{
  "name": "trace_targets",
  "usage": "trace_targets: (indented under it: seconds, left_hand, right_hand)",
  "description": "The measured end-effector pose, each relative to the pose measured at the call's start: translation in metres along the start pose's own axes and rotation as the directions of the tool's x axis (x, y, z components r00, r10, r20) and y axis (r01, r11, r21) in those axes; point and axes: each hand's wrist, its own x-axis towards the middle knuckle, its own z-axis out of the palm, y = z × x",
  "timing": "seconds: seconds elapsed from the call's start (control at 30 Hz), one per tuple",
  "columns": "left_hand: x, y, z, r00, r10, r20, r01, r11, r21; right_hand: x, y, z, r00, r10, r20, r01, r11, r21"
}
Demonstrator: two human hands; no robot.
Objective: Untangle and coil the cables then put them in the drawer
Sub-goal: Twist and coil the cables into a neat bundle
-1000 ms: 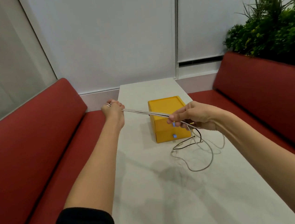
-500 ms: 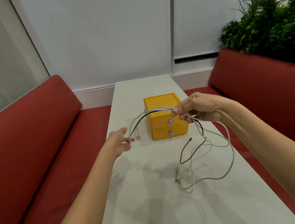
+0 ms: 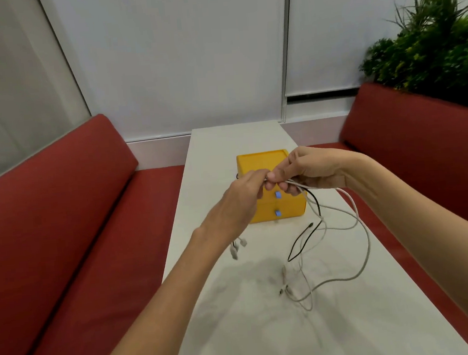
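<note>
Head view: left hand (image 3: pixel 238 202) and right hand (image 3: pixel 311 170) pinch cables (image 3: pixel 355 215) (fingers curled tight).

Drawer box (image 3: pixel 259 161) blocks mid-table; cable loops (image 3: pixel 370 247) sprawl right; passage along table (image 3: pixel 184 232) left strip.

L hand (image 3: pixel 238 202) & R hand (image 3: pixel 308 170) meet above white table (image 3: pixel 240 332), in front of yellow drawer box (image 3: pixel 262 160). Both pinch the cables (image 3: pixel 356 213) w/ curled fingers, fingertips almost touching. White plugs (image 3: pixel 235 251) dangle under L wrist. White + black strands loop from R hand down to the table at right, ends lying nearer. Both drawers closed, w/ blue knobs (image 3: pixel 278 194). Red benches (image 3: pixel 62 234) on both sides; plant (image 3: pixel 436 46) far right.
</note>
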Motion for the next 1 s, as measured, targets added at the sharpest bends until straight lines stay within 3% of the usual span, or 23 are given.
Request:
trace_targets:
  seconds: [0.13,0.27,0.33,0.43,0.67,0.83,1.0]
  left_hand:
    - [0.005,-0.002,-0.01,0.993,-0.043,-0.105,0.049,0.998,0.047]
    - [0.013,0.001,-0.025,0.982,-0.072,-0.175,0.086,0.993,0.075]
    - [0.019,0.0,-0.032,0.972,-0.109,-0.208,0.127,0.989,0.073]
    - [0.024,-0.016,-0.044,0.945,-0.191,-0.265,0.217,0.974,0.069]
    - [0.012,-0.036,-0.062,0.841,-0.336,-0.425,0.376,0.927,0.011]
    - [0.009,-0.05,-0.097,0.696,-0.387,-0.605,0.46,0.887,-0.038]
    - [0.012,-0.056,-0.112,0.609,-0.436,-0.662,0.474,0.87,-0.136]
  right_hand:
    - [-0.01,-0.003,0.007,0.967,-0.212,-0.143,0.164,0.942,-0.292]
    - [-0.009,0.004,0.032,0.809,-0.534,-0.245,0.243,0.683,-0.689]
    - [0.003,0.015,0.032,0.754,-0.582,-0.305,0.142,0.597,-0.789]
    - [0.019,0.033,0.011,0.753,-0.522,-0.4,-0.138,0.47,-0.872]
    - [0.045,0.08,-0.016,0.765,-0.324,-0.557,-0.322,0.557,-0.766]
    - [0.048,0.112,-0.026,0.804,-0.17,-0.569,-0.309,0.698,-0.645]
    - [0.043,0.137,-0.027,0.842,-0.071,-0.535,-0.254,0.822,-0.509]
